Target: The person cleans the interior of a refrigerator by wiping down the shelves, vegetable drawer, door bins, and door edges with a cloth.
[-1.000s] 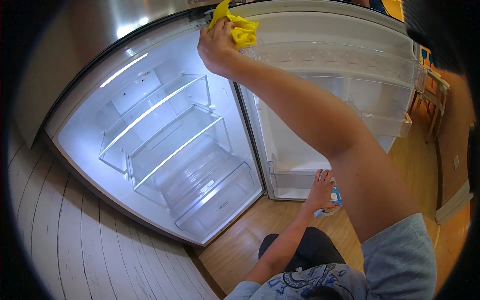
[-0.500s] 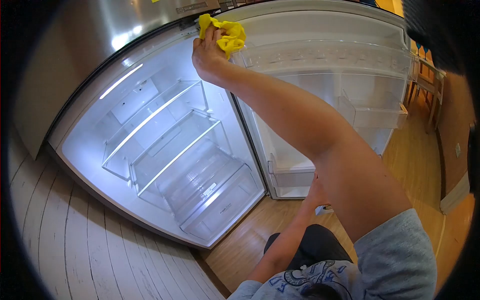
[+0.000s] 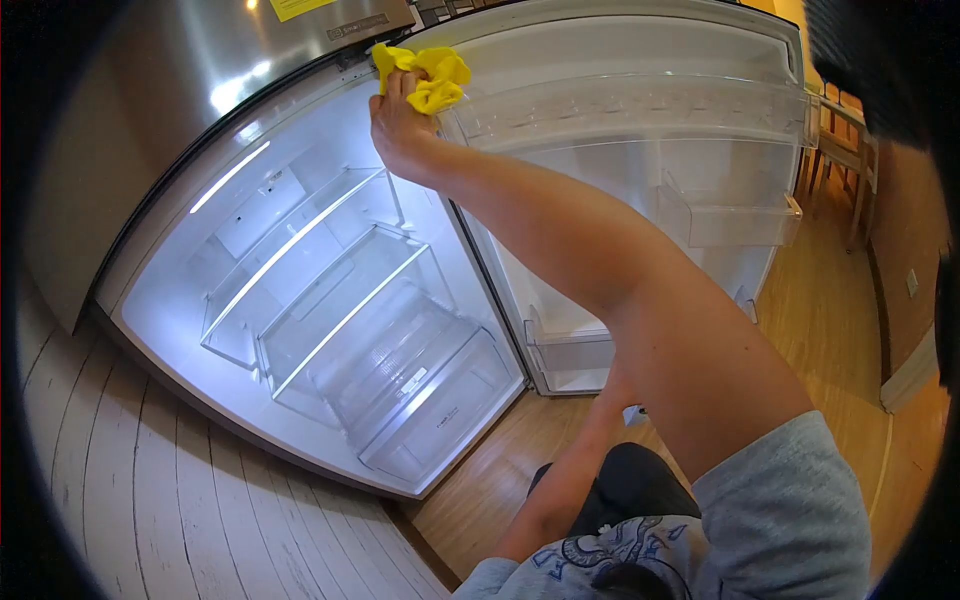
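Observation:
My right hand [image 3: 405,112] is closed on a bunched yellow cloth [image 3: 440,78]. It presses the cloth at the upper hinge-side corner of the open fridge, where the fridge body [image 3: 255,340] meets the door [image 3: 620,50]. My right arm stretches up across the door's inside. Lower down, my left hand [image 3: 622,384] is mostly hidden behind my right arm, so its fingers do not show. Just beside it, a small whitish-blue part of some object [image 3: 634,414] peeks out; its kind cannot be made out.
Inside the lit fridge are glass shelves [image 3: 345,290] and a clear drawer [image 3: 440,410]. Clear bins [image 3: 730,215] line the door. White wooden planks [image 3: 150,480] lie at lower left, wooden floor [image 3: 820,330] at right, and a chair [image 3: 845,155] stands beyond the door.
The view has shifted slightly, moving the fridge and door left in the picture. My right hand stays with the cloth at the same corner. My left hand is more hidden behind my right arm.

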A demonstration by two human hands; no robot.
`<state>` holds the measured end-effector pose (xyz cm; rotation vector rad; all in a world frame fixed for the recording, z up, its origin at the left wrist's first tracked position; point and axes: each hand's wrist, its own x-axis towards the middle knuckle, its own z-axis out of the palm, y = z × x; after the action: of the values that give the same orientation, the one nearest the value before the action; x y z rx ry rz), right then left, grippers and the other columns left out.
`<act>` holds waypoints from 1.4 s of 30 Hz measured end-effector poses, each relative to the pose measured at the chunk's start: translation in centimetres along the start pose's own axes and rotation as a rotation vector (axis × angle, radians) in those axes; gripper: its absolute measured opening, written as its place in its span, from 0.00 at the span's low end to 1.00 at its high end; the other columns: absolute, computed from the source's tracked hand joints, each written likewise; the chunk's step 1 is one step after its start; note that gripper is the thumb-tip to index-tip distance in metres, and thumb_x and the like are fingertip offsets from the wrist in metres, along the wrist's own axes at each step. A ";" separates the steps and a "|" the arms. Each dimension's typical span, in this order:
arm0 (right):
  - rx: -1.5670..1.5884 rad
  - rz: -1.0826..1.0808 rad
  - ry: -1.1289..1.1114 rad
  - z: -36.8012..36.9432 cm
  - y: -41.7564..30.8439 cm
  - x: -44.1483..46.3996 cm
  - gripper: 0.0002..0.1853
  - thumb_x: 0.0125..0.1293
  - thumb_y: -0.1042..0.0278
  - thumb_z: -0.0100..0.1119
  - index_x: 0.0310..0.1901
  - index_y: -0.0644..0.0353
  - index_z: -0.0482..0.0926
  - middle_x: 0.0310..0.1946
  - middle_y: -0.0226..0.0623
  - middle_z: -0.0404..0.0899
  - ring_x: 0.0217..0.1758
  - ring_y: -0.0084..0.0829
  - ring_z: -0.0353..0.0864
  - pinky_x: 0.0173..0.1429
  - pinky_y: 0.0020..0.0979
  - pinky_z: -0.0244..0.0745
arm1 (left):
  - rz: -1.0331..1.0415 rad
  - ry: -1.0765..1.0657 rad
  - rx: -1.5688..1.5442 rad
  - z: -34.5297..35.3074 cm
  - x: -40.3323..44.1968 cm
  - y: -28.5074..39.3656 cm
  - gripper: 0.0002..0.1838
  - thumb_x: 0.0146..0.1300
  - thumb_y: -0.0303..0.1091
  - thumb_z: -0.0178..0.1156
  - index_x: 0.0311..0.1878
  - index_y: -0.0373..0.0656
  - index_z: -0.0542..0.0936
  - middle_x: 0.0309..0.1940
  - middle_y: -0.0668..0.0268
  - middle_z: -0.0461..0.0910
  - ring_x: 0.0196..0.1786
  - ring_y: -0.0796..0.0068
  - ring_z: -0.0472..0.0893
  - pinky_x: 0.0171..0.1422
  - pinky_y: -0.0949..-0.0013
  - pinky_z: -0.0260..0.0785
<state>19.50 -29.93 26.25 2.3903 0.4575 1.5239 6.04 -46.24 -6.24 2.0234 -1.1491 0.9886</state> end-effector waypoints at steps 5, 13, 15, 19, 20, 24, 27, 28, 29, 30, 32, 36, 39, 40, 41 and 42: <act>-0.187 -0.259 0.082 -1.0 3.9 3.3 0.17 0.59 0.62 0.52 0.51 0.51 0.77 0.50 0.30 0.75 0.58 0.42 0.68 0.56 0.58 0.63 | 0.053 0.051 0.024 -0.5 0.6 0.2 0.41 0.31 0.56 0.70 0.50 0.39 0.77 0.58 0.55 0.64 0.65 0.55 0.57 0.72 0.51 0.40; 0.285 -0.097 -0.021 -1.4 17.5 2.7 0.16 0.56 0.64 0.58 0.47 0.55 0.79 0.47 0.33 0.79 0.51 0.35 0.78 0.49 0.40 0.74 | -0.264 -0.449 0.034 1.7 -1.5 -1.0 0.33 0.28 0.55 0.71 0.36 0.38 0.81 0.56 0.57 0.63 0.64 0.56 0.57 0.71 0.49 0.39; 0.360 -0.045 0.012 -1.4 22.0 1.1 0.11 0.59 0.65 0.55 0.41 0.57 0.80 0.41 0.40 0.80 0.45 0.38 0.79 0.48 0.40 0.75 | -0.261 -0.450 0.028 1.9 -1.3 -0.6 0.33 0.27 0.54 0.71 0.35 0.38 0.81 0.56 0.58 0.63 0.64 0.56 0.57 0.71 0.49 0.39; 0.573 0.017 -0.087 -2.9 28.2 -2.8 0.11 0.57 0.57 0.60 0.38 0.52 0.82 0.39 0.45 0.80 0.46 0.48 0.79 0.62 0.62 0.58 | -0.288 -0.456 0.011 1.5 -0.7 -0.2 0.33 0.26 0.53 0.72 0.36 0.38 0.81 0.56 0.58 0.63 0.64 0.57 0.58 0.71 0.51 0.39; 0.608 0.017 -0.079 -4.1 28.7 -3.8 0.11 0.57 0.58 0.60 0.39 0.52 0.82 0.40 0.44 0.80 0.46 0.48 0.79 0.62 0.61 0.59 | -0.303 -0.462 0.005 1.5 -0.8 -0.2 0.34 0.26 0.53 0.72 0.36 0.36 0.81 0.56 0.58 0.63 0.64 0.57 0.58 0.72 0.51 0.39; 0.744 0.034 -0.063 -4.1 31.1 -6.9 0.11 0.57 0.61 0.58 0.41 0.53 0.81 0.42 0.43 0.79 0.48 0.45 0.78 0.60 0.56 0.61 | -0.302 -0.465 0.020 2.0 -0.7 -0.2 0.36 0.24 0.54 0.73 0.36 0.36 0.81 0.55 0.57 0.63 0.64 0.57 0.58 0.71 0.49 0.40; 0.828 0.105 -0.091 -2.7 33.9 -11.6 0.12 0.57 0.63 0.57 0.42 0.54 0.80 0.43 0.42 0.79 0.49 0.44 0.77 0.59 0.53 0.62 | -0.286 -0.409 0.031 2.3 -1.0 -0.2 0.35 0.24 0.56 0.72 0.34 0.38 0.81 0.55 0.57 0.64 0.62 0.54 0.59 0.69 0.46 0.40; 0.853 0.143 -0.105 -2.6 34.9 -13.9 0.12 0.57 0.64 0.57 0.43 0.54 0.80 0.44 0.42 0.79 0.49 0.43 0.77 0.59 0.52 0.63 | -0.272 -0.384 0.000 2.5 -1.1 -0.5 0.33 0.26 0.58 0.71 0.33 0.40 0.81 0.55 0.57 0.64 0.62 0.53 0.59 0.67 0.46 0.40; 0.878 0.183 -0.122 -2.4 35.7 -16.4 0.13 0.57 0.64 0.57 0.44 0.55 0.79 0.44 0.41 0.78 0.50 0.42 0.77 0.58 0.50 0.63 | -0.250 -0.374 0.009 2.7 -1.2 -0.7 0.34 0.25 0.58 0.72 0.33 0.40 0.81 0.54 0.57 0.64 0.61 0.52 0.59 0.67 0.46 0.41; 0.906 0.222 -0.144 -2.2 36.4 -19.1 0.13 0.57 0.65 0.56 0.44 0.55 0.79 0.45 0.41 0.78 0.50 0.42 0.77 0.58 0.49 0.64 | -0.235 -0.363 0.015 3.0 -1.3 -0.9 0.34 0.24 0.59 0.72 0.33 0.41 0.81 0.54 0.57 0.65 0.61 0.51 0.59 0.66 0.47 0.41; 0.961 0.293 -0.182 -1.5 37.4 -23.4 0.14 0.57 0.67 0.56 0.45 0.55 0.79 0.46 0.40 0.78 0.51 0.41 0.76 0.57 0.47 0.65 | -0.253 -0.409 0.085 2.6 -0.6 0.0 0.33 0.24 0.59 0.72 0.33 0.43 0.82 0.52 0.57 0.65 0.59 0.52 0.60 0.65 0.49 0.43; 1.066 0.409 -0.184 0.2 39.8 -30.6 0.15 0.57 0.70 0.54 0.47 0.56 0.78 0.48 0.39 0.77 0.52 0.38 0.76 0.56 0.42 0.67 | -0.247 -0.427 0.047 2.9 -0.3 0.0 0.31 0.24 0.54 0.73 0.33 0.42 0.80 0.51 0.59 0.64 0.59 0.55 0.60 0.66 0.49 0.42; 1.156 0.477 -0.157 1.9 40.9 -35.3 0.17 0.56 0.72 0.53 0.49 0.57 0.77 0.49 0.38 0.76 0.54 0.37 0.75 0.55 0.38 0.69 | -0.234 -0.449 0.084 2.8 -0.2 0.2 0.29 0.24 0.52 0.73 0.33 0.44 0.81 0.51 0.59 0.64 0.58 0.56 0.60 0.64 0.51 0.44; 1.184 0.498 -0.142 2.6 41.3 -36.7 0.17 0.56 0.72 0.53 0.49 0.57 0.77 0.49 0.38 0.76 0.54 0.36 0.75 0.55 0.37 0.69 | -0.213 -0.445 0.117 2.9 -0.1 0.2 0.29 0.24 0.51 0.73 0.33 0.45 0.82 0.50 0.59 0.63 0.57 0.56 0.60 0.63 0.53 0.47; 1.212 0.519 -0.125 3.3 41.7 -38.3 0.17 0.56 0.73 0.53 0.50 0.58 0.76 0.50 0.37 0.76 0.54 0.36 0.75 0.54 0.36 0.70 | -0.198 -0.447 0.121 2.9 0.0 0.3 0.29 0.25 0.50 0.73 0.34 0.45 0.82 0.51 0.59 0.64 0.57 0.57 0.60 0.63 0.53 0.46; 1.240 0.535 -0.107 5.8 42.3 -41.2 0.18 0.56 0.74 0.52 0.50 0.58 0.76 0.50 0.37 0.76 0.55 0.35 0.74 0.54 0.35 0.70 | -0.197 -0.457 0.110 3.0 0.1 0.4 0.29 0.25 0.50 0.73 0.34 0.45 0.82 0.51 0.59 0.64 0.57 0.57 0.60 0.63 0.53 0.46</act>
<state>13.41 -85.47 6.30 3.7547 1.0218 1.4915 6.63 -48.77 -7.72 2.4782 -1.1055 0.5132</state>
